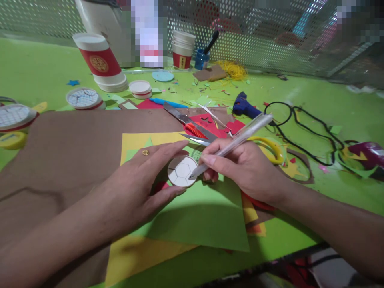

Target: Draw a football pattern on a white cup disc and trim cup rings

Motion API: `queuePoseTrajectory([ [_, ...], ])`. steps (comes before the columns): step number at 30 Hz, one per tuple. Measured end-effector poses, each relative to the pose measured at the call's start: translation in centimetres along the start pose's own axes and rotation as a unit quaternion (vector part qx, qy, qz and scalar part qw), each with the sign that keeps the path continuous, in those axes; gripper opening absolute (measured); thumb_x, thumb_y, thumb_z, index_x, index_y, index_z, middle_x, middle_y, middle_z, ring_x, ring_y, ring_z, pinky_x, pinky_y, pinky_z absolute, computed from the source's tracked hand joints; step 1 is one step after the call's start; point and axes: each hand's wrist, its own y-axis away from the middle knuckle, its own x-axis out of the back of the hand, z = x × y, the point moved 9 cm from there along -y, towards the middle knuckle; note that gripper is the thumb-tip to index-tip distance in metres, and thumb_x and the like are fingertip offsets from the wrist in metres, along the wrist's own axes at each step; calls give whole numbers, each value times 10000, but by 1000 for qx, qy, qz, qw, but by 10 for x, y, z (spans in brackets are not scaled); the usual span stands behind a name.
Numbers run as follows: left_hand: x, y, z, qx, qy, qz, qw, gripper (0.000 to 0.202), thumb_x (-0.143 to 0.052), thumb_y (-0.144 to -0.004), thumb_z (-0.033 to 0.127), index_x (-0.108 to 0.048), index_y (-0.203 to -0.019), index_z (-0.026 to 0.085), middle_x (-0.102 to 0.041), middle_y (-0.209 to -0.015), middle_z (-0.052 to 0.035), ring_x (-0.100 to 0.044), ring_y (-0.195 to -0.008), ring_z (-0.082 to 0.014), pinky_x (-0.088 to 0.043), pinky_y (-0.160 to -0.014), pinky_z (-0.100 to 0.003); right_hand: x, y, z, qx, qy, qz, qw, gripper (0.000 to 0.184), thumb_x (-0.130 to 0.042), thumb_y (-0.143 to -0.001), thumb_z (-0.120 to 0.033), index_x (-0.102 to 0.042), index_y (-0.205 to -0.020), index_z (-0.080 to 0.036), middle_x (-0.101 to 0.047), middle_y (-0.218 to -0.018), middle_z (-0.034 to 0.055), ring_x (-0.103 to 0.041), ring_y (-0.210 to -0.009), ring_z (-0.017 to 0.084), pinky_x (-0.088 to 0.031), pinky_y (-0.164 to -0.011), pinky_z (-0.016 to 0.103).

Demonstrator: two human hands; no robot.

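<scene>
A small round white disc (180,167), which looks like the cut-off base of a paper cup, has a hexagon and short lines drawn on it. My left hand (141,176) steadies it between thumb and fingers, over a green paper sheet (198,220). Gripped in my right hand (237,164) is a clear-barrelled pen (237,142), its tip touching the lower right part of the disc. Just behind the hands lie yellow-handled scissors (274,150) and an orange-and-grey craft knife (192,127). Part of the scissors is hidden by my right hand.
Brown board (75,136) and yellow paper (129,260) lie beneath. Farther back are two patterned cup bases (84,98), a plain one (140,88), a tilted cup stack (97,60) and a blue pen (168,103). A blue glue gun (247,107) with its black cord is at right.
</scene>
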Motion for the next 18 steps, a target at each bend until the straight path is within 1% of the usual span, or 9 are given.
queuePoseTrajectory([
  [3,-1,0,2,-3,0,-13,1000,618,-606,-975,430,-400,-1544,304,-623,-1471,-89,-628,-1282,-348,-536,-1053,-507,1,0,1,-2,-12,2,1000,129,-625,-959,-196,-658,-838,-166,-660,-682,-14,-607,-630,105,-527,-621,224],
  [6,-3,1,3,-6,-2,-24,1000,728,-655,-939,557,-362,-1558,309,-568,-1529,-105,-588,-1327,-367,-525,-1070,-538,-3,0,2,-9,-21,-18,1000,134,-616,-976,-216,-652,-859,-162,-671,-709,-4,-626,-653,110,-538,-633,229],
  [8,-3,0,4,-5,-7,-20,1000,773,-661,-921,622,-354,-1559,312,-548,-1543,-117,-563,-1353,-379,-516,-1076,-556,-6,0,3,-14,-26,-33,999,133,-619,-977,-231,-648,-869,-159,-673,-718,1,-631,-659,114,-543,-638,235],
  [10,-3,-1,4,-1,-18,-8,1000,778,-646,-921,643,-364,-1557,294,-556,-1517,-145,-582,-1323,-393,-534,-1040,-566,-9,0,4,-17,-31,-44,998,122,-626,-970,-234,-645,-878,-157,-670,-713,-2,-626,-649,113,-544,-638,239],
  [11,-3,-2,3,4,-23,0,1000,777,-644,-920,645,-375,-1553,284,-581,-1474,-158,-614,-1273,-397,-556,-994,-565,-9,0,4,-18,-33,-48,998,116,-629,-966,-232,-644,-879,-157,-667,-708,-4,-622,-643,112,-541,-636,240],
  [13,-2,-2,2,17,-29,19,999,741,-645,-925,615,-404,-1539,278,-641,-1356,-162,-682,-1129,-384,-596,-875,-540,-10,0,5,-19,-38,-55,998,110,-637,-962,-234,-644,-881,-160,-664,-701,-8,-619,-640,112,-538,-633,242],
  [15,-1,-2,1,24,-28,31,999,670,-641,-943,531,-419,-1527,288,-679,-1278,-144,-705,-1049,-361,-602,-818,-508,-10,0,5,-19,-44,-56,997,111,-644,-961,-236,-650,-877,-164,-665,-701,-9,-622,-643,115,-540,-634,245],
  [16,0,-2,2,22,-27,35,999,646,-634,-951,483,-415,-1527,289,-689,-1267,-136,-706,-1051,-350,-600,-828,-496,-9,0,6,-16,-47,-51,997,115,-648,-962,-237,-655,-873,-163,-669,-707,-6,-624,-644,116,-541,-634,247],
  [18,2,-2,5,12,-28,35,999,623,-612,-967,402,-393,-1537,277,-690,-1306,-125,-694,-1106,-327,-590,-896,-477,-5,0,5,-6,-56,-27,998,137,-652,-968,-249,-669,-863,-164,-681,-722,2,-622,-646,116,-543,-636,250],
])
